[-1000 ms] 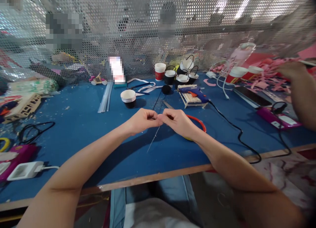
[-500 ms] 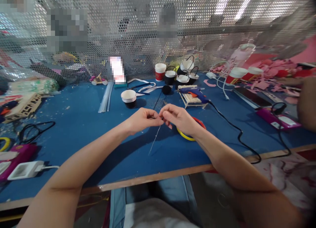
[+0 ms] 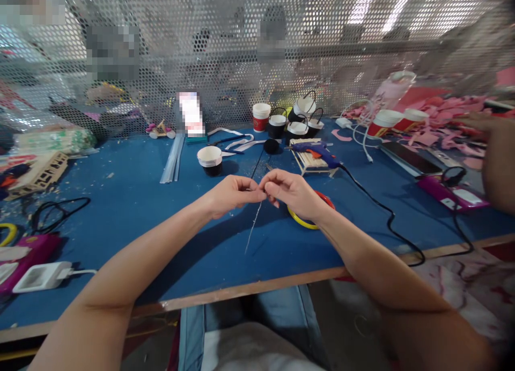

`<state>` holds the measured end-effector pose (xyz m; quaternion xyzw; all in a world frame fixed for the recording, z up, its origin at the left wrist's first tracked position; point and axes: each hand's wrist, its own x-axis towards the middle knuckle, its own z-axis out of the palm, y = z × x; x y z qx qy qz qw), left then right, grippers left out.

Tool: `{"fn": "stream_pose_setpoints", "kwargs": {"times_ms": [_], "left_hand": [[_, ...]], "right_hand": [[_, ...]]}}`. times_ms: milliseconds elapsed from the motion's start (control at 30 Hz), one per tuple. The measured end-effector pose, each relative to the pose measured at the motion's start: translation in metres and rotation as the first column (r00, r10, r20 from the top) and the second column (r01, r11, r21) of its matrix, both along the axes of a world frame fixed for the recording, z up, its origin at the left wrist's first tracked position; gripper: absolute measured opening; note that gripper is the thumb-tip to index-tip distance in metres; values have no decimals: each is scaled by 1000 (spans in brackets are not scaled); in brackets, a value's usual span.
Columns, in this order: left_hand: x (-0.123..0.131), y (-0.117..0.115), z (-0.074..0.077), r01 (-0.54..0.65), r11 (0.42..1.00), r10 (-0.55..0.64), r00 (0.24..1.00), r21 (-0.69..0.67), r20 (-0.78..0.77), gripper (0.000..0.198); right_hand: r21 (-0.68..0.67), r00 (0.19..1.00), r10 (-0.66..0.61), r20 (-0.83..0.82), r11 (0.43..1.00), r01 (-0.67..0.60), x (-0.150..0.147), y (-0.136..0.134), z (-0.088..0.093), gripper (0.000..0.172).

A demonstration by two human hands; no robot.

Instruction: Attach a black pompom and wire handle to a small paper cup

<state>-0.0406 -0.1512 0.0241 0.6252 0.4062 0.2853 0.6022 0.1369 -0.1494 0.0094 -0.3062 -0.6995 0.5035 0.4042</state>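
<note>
Blue bench [image 3: 120,210] backed by a perforated metal screen [image 3: 161,49]: over its middle the left hand [image 3: 231,195] and right hand [image 3: 292,193] meet fingertip to fingertip, both pinched shut on a strand [image 3: 252,229]. From that pinch the strand's long axis slants down and slightly left toward the person, equally near both hands, its free end close above the bench. It looks hair-thin, pale and nearly straight, and a yellow-and-red ring [image 3: 300,221] lies just beneath the right hand.

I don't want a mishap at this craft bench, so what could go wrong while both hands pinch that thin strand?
The thin strand is held only by a pinch of the left hand and right hand, so it may slip free. The scissors lie just under the right hand and might get knocked. The cord of the glue gun trails beside that arm and could snag.
</note>
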Motion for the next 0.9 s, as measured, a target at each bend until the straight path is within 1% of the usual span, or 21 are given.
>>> {"fn": "stream_pose_setpoints", "kwargs": {"times_ms": [67,167,233,400,567,700,833,900], "left_hand": [[-1,1,0,14,1000,-14,1000,-5,-3,30],[-2,2,1,19,1000,-19,1000,14,-15,29],[-3,2,3,11,999,-10,1000,37,-29,27],[-2,2,7,-15,995,20,998,96,-53,20],[0,1,5,-41,984,49,998,171,-44,19],[1,0,5,-64,966,89,992,250,-88,20],[1,-3,7,-63,949,121,978,308,-171,20],[2,-5,6,-56,936,125,976,346,-178,20]], "right_hand": [[-8,1000,7,16,1000,-6,1,1,0,24],[-31,1000,-15,3,999,16,1,3,-1,24],[-54,1000,-24,-20,998,23,1,4,-3,24],[-93,998,-2,-61,996,-3,1,4,-5,25],[-105,998,0,-61,994,-6,1,5,-6,24],[-41,999,-34,-19,999,34,1,6,-6,24],[67,989,-127,70,990,122,1,5,-6,25],[98,980,-168,103,983,158,0,4,-6,26]]}}
